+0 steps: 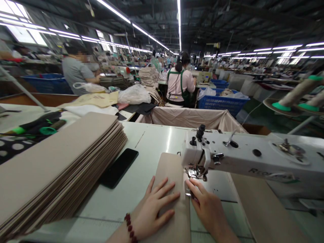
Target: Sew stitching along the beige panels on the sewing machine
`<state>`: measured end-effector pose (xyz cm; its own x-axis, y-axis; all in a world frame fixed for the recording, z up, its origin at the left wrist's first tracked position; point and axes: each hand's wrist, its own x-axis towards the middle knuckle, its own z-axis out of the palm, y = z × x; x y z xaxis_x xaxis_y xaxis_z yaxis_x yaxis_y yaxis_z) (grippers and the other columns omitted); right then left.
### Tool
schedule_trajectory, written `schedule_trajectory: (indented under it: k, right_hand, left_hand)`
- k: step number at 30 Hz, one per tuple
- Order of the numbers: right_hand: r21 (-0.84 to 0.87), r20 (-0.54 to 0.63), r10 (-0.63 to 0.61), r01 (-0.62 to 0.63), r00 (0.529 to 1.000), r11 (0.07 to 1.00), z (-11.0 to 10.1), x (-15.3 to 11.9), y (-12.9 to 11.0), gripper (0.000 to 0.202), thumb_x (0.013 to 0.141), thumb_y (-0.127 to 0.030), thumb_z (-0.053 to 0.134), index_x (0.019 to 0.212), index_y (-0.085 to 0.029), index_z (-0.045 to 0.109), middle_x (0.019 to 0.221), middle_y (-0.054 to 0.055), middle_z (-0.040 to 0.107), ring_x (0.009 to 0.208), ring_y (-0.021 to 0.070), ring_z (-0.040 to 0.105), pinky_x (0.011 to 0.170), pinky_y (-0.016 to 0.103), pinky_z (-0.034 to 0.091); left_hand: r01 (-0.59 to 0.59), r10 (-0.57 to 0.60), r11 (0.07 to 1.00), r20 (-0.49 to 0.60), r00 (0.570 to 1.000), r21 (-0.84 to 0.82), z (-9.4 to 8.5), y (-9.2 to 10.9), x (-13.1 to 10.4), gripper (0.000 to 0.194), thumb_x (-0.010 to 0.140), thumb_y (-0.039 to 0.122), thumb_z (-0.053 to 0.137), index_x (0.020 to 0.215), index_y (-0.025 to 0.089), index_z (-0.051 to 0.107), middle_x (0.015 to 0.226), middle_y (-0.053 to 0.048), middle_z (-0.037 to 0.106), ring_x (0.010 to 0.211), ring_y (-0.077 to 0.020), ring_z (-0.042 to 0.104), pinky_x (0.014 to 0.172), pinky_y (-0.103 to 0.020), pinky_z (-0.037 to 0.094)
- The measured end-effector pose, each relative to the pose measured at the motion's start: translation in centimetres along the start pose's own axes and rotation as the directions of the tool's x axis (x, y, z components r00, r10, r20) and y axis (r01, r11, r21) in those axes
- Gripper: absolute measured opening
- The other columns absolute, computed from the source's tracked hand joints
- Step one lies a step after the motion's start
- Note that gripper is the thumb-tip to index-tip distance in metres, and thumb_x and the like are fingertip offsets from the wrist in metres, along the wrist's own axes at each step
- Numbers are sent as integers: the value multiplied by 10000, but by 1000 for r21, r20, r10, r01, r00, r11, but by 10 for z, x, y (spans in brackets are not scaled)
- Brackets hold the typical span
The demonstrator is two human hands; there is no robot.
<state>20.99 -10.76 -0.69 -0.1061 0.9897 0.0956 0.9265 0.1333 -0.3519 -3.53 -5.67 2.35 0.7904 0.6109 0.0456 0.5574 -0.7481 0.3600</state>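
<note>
Partly covered beige panel [170,165], left hand [157,206] atop, near end cut off

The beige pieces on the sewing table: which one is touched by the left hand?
The single piece between phone and sewing machine: the left hand rests on it. No hand touches the stack at left or the piece at right.

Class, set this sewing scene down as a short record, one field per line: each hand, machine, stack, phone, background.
Left hand: spread flat on a beige panel
Right hand: at the panel's right edge, near the presser foot
Machine: white sewing machine
Stack: beige pieces, left of the phone
Phone: black, lying on the table
Background: person in green straps, blue basket alongside
</note>
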Motion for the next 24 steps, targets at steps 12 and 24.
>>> schedule_trajectory:
  k: [12,24]
  right_hand:
    - [16,-2,-17,17,1000,1000,0,-3,3,681,839,-39,443,1423,-377,351,1463,-30,433,1142,208,582,892,381,525]
    - [29,-10,-45,45,999,999,0,-3,3,642,854,-56,439,1413,-367,376,1460,-13,439,1184,198,556,917,360,510]
  left_hand:
    - [-23,24,1000,-42,999,3,-5,3,1,481,925,337,543,1393,396,449,1518,25,354,1425,-292,231,1149,-582,-20]
    - [-21,21,1000,-35,999,-6,-4,4,1,483,920,342,557,1389,391,454,1515,21,359,1424,-307,230,1139,-614,8]
